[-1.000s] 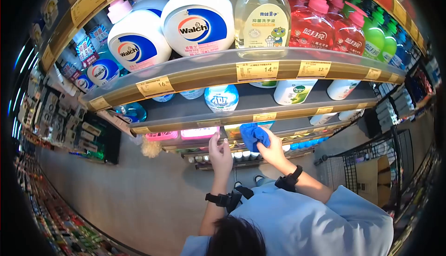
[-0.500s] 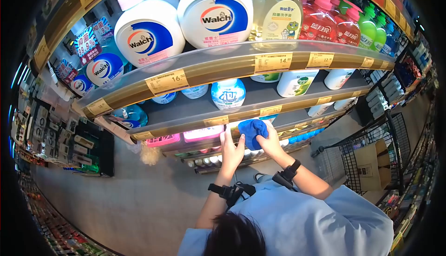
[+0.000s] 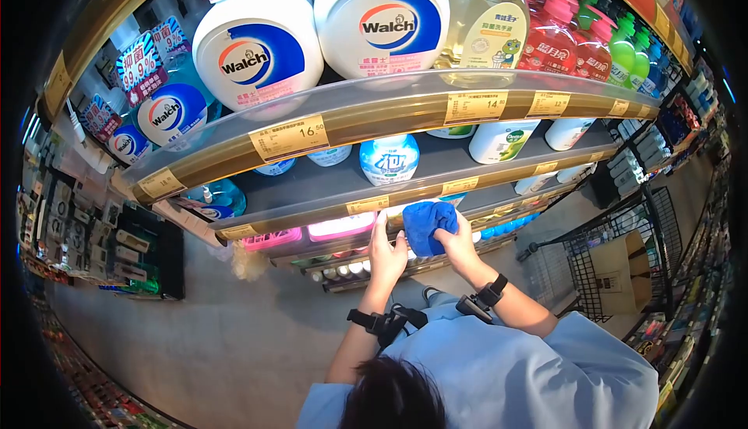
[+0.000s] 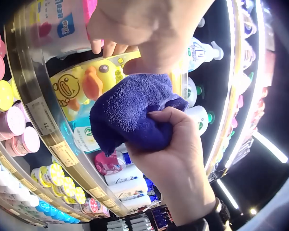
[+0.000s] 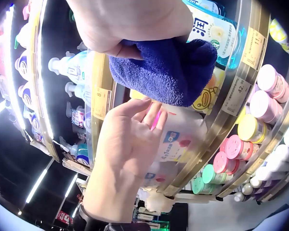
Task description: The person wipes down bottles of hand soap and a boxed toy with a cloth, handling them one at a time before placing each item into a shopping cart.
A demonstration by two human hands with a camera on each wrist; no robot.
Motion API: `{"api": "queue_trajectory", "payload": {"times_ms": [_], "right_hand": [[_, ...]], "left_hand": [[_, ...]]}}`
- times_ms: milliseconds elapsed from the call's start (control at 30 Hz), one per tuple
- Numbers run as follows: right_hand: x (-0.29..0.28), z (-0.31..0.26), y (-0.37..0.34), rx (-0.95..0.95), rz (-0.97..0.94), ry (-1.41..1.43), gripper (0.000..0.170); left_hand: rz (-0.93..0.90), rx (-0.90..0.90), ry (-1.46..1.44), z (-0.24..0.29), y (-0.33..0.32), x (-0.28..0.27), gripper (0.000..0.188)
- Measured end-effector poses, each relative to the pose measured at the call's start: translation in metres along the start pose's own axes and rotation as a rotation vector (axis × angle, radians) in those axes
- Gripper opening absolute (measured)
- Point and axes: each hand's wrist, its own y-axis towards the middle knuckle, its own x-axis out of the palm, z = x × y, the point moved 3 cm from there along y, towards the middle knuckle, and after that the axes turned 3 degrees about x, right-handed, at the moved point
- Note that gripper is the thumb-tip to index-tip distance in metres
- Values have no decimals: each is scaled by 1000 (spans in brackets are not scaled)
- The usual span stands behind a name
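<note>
A folded blue cloth (image 3: 427, 225) is gripped by my right hand (image 3: 461, 243), its thumb pressed into the near side. My left hand (image 3: 386, 259) is raised beside the cloth, palm turned towards it and fingers loosely bent, with nothing seen in it. In the left wrist view, the plush cloth (image 4: 127, 108) overlaps a yellow pack (image 4: 72, 91) printed with a cartoon duck on a lower shelf. The right wrist view shows the left fingers (image 5: 156, 115) just below the cloth, in front of a white and pink pack (image 5: 176, 139).
Large white Walch bottles (image 3: 257, 59) stand on the upper shelf behind a clear lip (image 3: 351, 90). A blue and white bottle (image 3: 388, 162) and a Dettol bottle (image 3: 502, 142) occupy the shelf below. A black wire cart (image 3: 623, 250) with a cardboard box is at the right.
My left hand has come up and nearer to the cloth. The right hand keeps hold of the cloth and has turned it, showing more of its folded face. The view has shifted closer to the shelves.
</note>
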Motion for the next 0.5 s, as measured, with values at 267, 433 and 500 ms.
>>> {"api": "queue_trajectory", "payload": {"times_ms": [267,433,500], "right_hand": [[0,-29,-14,92,54,42,50],[-2,-32,-21,144,48,177,55],[-4,-27,-18,149,55,190,54]], "left_hand": [[5,158,8,22,-2,-11,46],[-47,252,-24,23,-7,-8,49],[-77,220,-81,2,-9,2,50]]}}
